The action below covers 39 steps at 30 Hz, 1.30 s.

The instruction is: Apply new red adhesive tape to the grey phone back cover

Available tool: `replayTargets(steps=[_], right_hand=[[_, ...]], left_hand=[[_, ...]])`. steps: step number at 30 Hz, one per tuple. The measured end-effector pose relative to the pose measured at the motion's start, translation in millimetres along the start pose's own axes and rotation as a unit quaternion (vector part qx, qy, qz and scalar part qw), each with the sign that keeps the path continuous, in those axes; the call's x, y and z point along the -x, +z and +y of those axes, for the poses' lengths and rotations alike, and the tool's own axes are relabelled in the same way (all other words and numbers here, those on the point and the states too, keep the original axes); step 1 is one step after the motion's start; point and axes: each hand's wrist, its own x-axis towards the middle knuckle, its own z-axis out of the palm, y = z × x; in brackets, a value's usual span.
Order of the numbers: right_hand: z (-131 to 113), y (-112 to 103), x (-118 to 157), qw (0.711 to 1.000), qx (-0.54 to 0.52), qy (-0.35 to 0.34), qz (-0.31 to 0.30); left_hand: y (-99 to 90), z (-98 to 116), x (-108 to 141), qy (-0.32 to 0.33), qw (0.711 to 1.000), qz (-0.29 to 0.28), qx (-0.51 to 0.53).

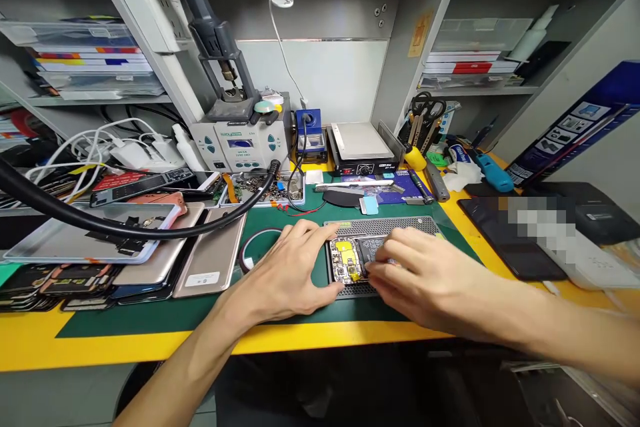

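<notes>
An opened phone [346, 255] lies on a perforated grey plate [400, 222] on the green mat. Its circuit board with yellow patches shows on the left, and a dark battery [369, 250] sits beside it. My left hand [293, 270] rests at the phone's left end, thumb and fingers spread around its edge. Over the battery side is my right hand [417, 273], its fingers bent and pressed together near the middle of the phone. Whatever those fingertips hold, if anything, is hidden.
Behind the plate lie a black pad [343, 198] and small tools. A rework station [245, 143] stands at the back left, its black hose [200, 232] arching over stacked phones [213, 250]. A hot plate [363, 147] is behind; a dark tablet [505, 240] lies right.
</notes>
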Motion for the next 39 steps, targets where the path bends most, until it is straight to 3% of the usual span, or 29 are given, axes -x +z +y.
replayTargets(steps=[5,14,22,32,39], right_hand=[[-15.1,19.7,-11.7,0.997,0.043,-0.056,-0.043],[-17.7,17.1,-22.4,0.996,0.046,-0.069,-0.031],[-15.8,28.8,-19.3,0.997,0.037,-0.063,0.002],[-9.7,30.4,-18.1,0.994,-0.091,0.057,0.003],[-6.4,23.2,-21.8,0.959,-0.214,0.17,-0.073]], left_hand=[[4.0,-0.7,2.5,0.002,1.0,0.014,-0.008],[0.4,3.3,3.4,0.01,0.999,0.015,-0.029],[1.7,2.1,3.2,0.023,0.999,0.029,-0.024],[1.7,0.7,4.6,0.022,0.999,0.026,-0.017],[-1.8,2.6,4.5,0.024,0.999,0.014,-0.029]])
